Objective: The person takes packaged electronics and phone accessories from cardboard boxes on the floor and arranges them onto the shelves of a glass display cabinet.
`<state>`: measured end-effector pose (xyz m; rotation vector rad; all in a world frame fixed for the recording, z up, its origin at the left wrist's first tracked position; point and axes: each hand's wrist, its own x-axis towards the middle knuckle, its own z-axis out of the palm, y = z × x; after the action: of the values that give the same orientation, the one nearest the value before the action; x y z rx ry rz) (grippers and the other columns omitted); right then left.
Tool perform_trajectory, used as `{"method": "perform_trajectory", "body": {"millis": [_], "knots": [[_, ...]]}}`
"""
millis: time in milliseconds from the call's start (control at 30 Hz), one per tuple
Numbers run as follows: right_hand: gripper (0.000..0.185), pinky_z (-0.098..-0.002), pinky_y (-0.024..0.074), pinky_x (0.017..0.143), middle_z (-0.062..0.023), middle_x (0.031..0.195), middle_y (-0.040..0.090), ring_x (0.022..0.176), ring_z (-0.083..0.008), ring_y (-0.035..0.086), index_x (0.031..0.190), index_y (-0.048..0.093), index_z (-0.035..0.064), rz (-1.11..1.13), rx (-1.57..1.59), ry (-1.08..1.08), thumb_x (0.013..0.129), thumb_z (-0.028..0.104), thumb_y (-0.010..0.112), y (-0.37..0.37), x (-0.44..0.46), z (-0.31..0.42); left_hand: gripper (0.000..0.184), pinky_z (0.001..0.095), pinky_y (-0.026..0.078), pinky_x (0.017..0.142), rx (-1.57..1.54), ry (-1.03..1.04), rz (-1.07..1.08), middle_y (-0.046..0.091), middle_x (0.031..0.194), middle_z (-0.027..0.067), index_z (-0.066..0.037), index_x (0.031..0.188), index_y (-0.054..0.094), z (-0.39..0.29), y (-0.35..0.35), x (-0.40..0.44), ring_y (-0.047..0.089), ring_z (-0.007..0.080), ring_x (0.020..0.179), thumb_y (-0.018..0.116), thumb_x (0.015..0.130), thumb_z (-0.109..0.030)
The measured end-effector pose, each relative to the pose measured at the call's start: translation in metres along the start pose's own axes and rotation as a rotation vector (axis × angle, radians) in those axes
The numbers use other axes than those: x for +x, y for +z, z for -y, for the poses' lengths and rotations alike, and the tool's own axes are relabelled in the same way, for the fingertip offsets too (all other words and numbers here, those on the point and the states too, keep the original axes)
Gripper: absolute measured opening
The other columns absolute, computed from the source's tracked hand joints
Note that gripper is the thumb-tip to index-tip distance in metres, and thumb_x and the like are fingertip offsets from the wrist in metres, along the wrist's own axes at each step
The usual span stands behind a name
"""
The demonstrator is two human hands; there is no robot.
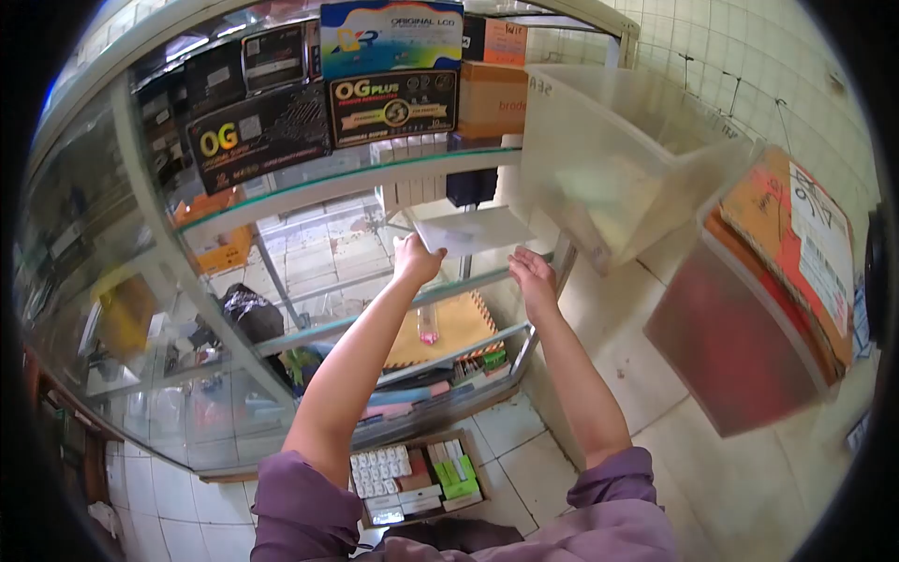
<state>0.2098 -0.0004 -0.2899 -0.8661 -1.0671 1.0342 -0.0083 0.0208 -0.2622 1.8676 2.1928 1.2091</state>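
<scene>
One white panel (482, 230) in left fingers (438, 253)

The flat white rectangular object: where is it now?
In the head view, the flat white rectangular object is near the centre, at the glass-shelved cabinet, with its left end in the left hand and the right hand near its right end.

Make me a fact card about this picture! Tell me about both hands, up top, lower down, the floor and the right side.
Left hand: holding a flat white piece
Right hand: near its edge; touching unclear
Up top: blue box on black OG Plus box
Lower down: envelope with striped edge
Floor: carton holding small boxes
Right side: cloudy bin, reddish tub
</scene>
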Motion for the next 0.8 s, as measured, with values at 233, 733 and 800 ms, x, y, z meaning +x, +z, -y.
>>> {"method": "perform_trajectory", "body": {"millis": [233,733,800], "knots": [[0.017,-0.0229,0.0482,0.063,-0.0055,0.091,0.064,0.077,-0.0127,0.064,0.103,0.059,0.0024,0.109,-0.158,0.11,0.087,0.004,0.053,-0.022,-0.162,-0.019,0.032,0.032,0.051,0.075,-0.393,0.189,0.148,0.055,0.108,0.0137,-0.002,0.105,0.061,0.004,-0.105,-0.156,0.063,0.0214,0.088,0.067,0.077,-0.018],[0.02,-0.0325,0.0504,0.072,-0.0129,0.084,0.067,0.077,-0.0229,0.064,0.094,0.064,0.0011,0.445,-0.861,0.333,0.075,0.005,0.059,-0.1,-0.411,-0.23,0.025,0.0377,0.05,0.076,-0.298,-0.232,0.482,0.062,0.091,0.0182,0.0,0.094,0.063,0.249,-0.031,-0.513,0.064,0.0293,0.082,0.066,0.073,-0.013],[0.022,-0.0353,0.05,0.075,-0.0148,0.087,0.066,0.082,-0.0278,0.063,0.095,0.064,0.0014,0.499,-0.988,0.279,0.073,0.004,0.059,-0.108,-0.417,-0.246,0.026,0.0391,0.049,0.078,-0.293,-0.276,0.561,0.06,0.097,0.0186,0.001,0.095,0.062,0.249,-0.015,-0.534,0.062,0.0317,0.085,0.065,0.073,-0.012]]}}
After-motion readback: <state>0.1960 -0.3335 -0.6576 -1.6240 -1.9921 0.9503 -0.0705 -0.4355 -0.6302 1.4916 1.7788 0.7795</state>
